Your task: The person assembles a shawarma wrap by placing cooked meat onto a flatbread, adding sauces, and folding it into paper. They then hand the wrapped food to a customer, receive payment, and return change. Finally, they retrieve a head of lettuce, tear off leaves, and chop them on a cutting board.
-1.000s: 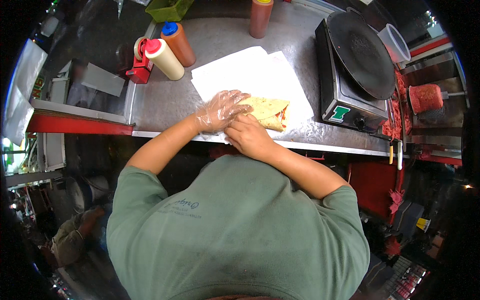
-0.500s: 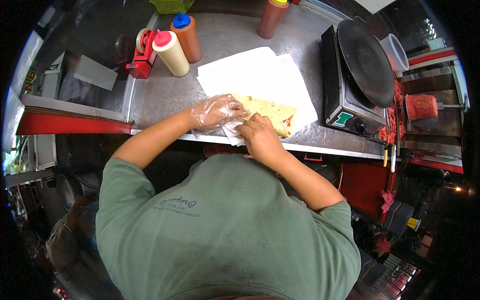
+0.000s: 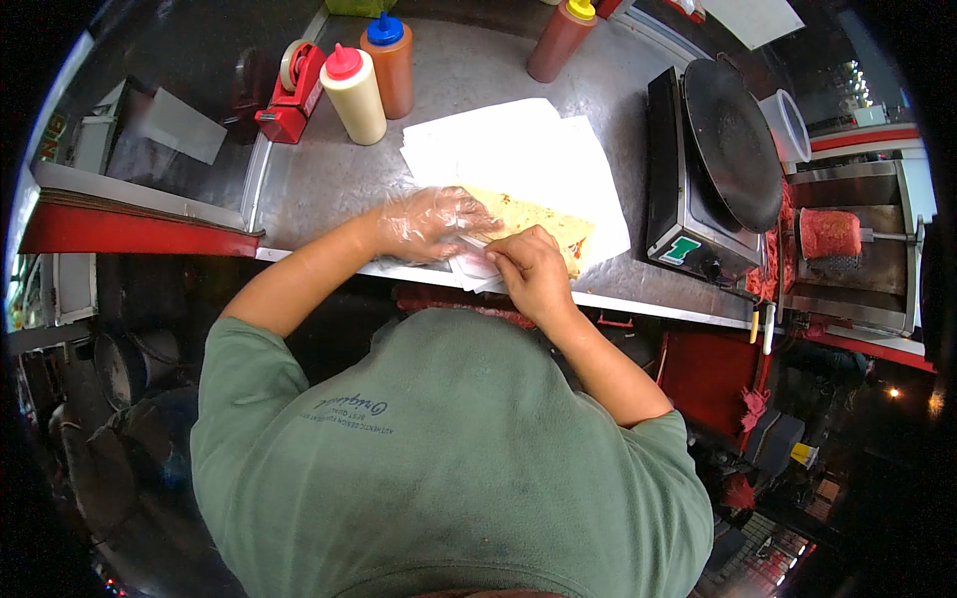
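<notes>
A filled flatbread wrap (image 3: 528, 216), folded over, lies on white paper sheets (image 3: 518, 149) at the counter's near edge. Red and orange filling shows at its right end. My left hand (image 3: 431, 221), in a clear plastic glove, holds the wrap's left end with curled fingers. My right hand (image 3: 533, 274) is bare and lies against the wrap's near side. Its thumb and forefinger are closed on a paper flap (image 3: 475, 267) that hangs just over the edge. The wrap's underside is hidden.
A red tape dispenser (image 3: 291, 95), a cream squeeze bottle (image 3: 355, 100) and an orange-brown one (image 3: 390, 72) stand at left. Farther back is a reddish-brown bottle (image 3: 560, 45). A round black griddle (image 3: 733, 145) and meat on a spit (image 3: 829, 233) are at right.
My right hand has shifted slightly right, its thumb now at the paper flap's edge. My left hand stays on the wrap, its fingers a little more spread. The whole view has tilted slightly.
</notes>
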A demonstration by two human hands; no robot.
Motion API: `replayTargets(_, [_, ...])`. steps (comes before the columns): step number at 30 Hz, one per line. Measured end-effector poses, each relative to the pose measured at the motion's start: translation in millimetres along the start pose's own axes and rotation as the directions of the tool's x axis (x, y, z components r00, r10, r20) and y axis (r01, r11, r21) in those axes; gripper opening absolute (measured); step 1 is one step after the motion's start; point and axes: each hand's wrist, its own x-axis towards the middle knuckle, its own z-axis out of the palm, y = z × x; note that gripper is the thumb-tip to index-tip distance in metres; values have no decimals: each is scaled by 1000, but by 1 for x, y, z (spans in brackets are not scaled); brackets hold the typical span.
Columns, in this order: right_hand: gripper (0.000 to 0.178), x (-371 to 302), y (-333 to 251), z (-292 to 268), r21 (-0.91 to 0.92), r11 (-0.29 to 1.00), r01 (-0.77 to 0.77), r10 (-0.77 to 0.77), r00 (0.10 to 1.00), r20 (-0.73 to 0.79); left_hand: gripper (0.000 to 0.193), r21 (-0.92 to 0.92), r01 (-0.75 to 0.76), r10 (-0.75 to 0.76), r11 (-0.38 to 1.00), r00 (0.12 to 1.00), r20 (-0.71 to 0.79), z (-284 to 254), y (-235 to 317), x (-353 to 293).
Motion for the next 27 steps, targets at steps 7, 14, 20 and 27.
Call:
replayTargets(7, [13,72,33,-34,-88,989,-120,125,991,53,42,-19,464,-462,885,884,67,8,-11,67])
replayTargets(14, [14,52,58,-42,-428,855,291,-157,934,321,53,251,609,-655,753,729,197,3,-43,111])
replayTargets(20, [16,70,71,-49,-384,899,212,-14,889,457,45,418,584,-498,696,812,-305,17,-21,91])
replayTargets(27, [46,110,107,-73,-30,992,-126,123,842,524,56,722,224,-118,655,974,-195,32,7,96])
